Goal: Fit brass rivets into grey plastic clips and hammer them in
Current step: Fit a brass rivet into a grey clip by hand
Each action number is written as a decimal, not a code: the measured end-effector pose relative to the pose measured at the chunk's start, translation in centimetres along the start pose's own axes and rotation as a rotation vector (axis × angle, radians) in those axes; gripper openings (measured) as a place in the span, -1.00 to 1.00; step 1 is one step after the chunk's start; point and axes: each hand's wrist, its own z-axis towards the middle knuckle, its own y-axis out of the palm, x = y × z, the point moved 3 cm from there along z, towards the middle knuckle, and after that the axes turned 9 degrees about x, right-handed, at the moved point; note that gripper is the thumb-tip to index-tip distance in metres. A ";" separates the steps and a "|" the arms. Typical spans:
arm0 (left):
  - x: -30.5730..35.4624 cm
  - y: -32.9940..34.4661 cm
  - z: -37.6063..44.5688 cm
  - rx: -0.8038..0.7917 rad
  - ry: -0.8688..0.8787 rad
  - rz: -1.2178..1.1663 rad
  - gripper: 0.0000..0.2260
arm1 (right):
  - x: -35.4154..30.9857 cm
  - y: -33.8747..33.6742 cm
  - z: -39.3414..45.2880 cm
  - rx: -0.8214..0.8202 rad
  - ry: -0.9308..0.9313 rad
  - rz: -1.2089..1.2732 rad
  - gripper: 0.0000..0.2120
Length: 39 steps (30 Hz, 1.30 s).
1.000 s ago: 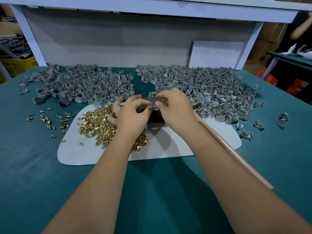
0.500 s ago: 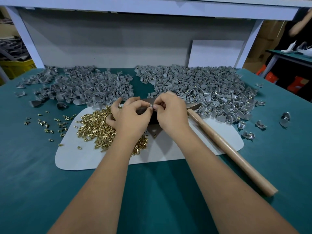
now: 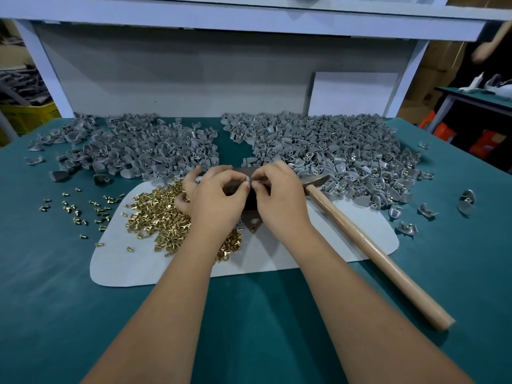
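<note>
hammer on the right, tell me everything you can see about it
The hammer lies flat, unheld. Its pale, smooth handle looks like wood and runs diagonally from the rounded butt on the teal table up across the white mat. The dark, worn-looking metal head sits by the right hand, partly hidden behind it, its tapered end against the edge of the right pile of grey clips. Whether the hand touches it cannot be told.

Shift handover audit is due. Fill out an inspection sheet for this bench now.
Surface: teal table with a white mat.
Job's things: brass rivets heaped on the mat; grey clips in a left pile and a right pile; hammer lying at right.
Clutter: stray rivets off the mat.
Grippers: left hand and right hand pinch a small part together.
Cables: nothing seen.
Surroundings: yellow crate; another person's arm.
</note>
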 end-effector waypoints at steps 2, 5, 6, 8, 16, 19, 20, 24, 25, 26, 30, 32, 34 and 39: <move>0.2 -0.3 0.0 0.025 0.042 -0.042 -0.92 | 0.1 -0.1 -0.3 -0.007 0.008 0.006 -0.81; 0.5 -0.7 -0.1 0.034 0.098 -0.101 -0.88 | 0.0 -0.3 -0.4 0.010 0.012 0.027 -0.77; 0.6 -0.8 -0.1 0.033 0.109 -0.106 -0.88 | -0.1 -0.4 -0.3 0.011 0.008 0.032 -0.79; 0.7 -0.9 -0.2 0.033 0.111 -0.095 -0.90 | -0.1 -0.5 -0.1 0.000 0.043 0.064 -0.85; 0.4 -0.8 0.1 0.049 0.081 -0.117 -0.79 | 2.1 -2.7 7.9 0.216 0.459 0.171 -0.55; 0.1 -0.5 0.4 0.057 0.060 -0.131 -0.79 | 3.1 -2.3 8.7 0.202 0.520 -0.010 -0.41; 0.0 -0.5 0.4 0.055 0.048 -0.141 -0.78 | 2.9 -1.6 8.1 0.177 0.504 -0.074 -0.41; 0.1 -0.9 0.4 0.095 -0.026 -0.245 -0.58 | -0.6 1.2 3.9 0.157 0.212 -0.136 -0.55; -0.1 -1.2 0.5 0.113 -0.040 -0.278 -0.55 | -2.1 1.6 2.8 0.170 0.095 -0.137 -0.61; -0.3 -1.8 0.9 0.122 -0.046 -0.311 -0.55 | -3.5 1.8 1.8 0.168 -0.024 -0.126 -0.65; -2.2 -4.9 3.1 0.233 -0.140 -0.539 -0.50 | -7.6 2.6 -2.2 0.017 -0.352 -0.020 -0.66; -4.0 -6.1 4.4 0.283 -0.234 -0.516 -0.52 | -8.1 3.0 -3.4 -0.063 -0.431 -0.090 -0.66; -5.9 -6.0 5.5 0.216 -0.315 -0.369 -0.58 | -7.9 4.1 -4.0 -0.211 -0.466 -0.250 -0.72; -8.2 -5.0 6.8 -0.062 -0.257 0.279 -0.61 | -6.5 5.4 -4.2 -0.414 -0.490 -0.366 -0.68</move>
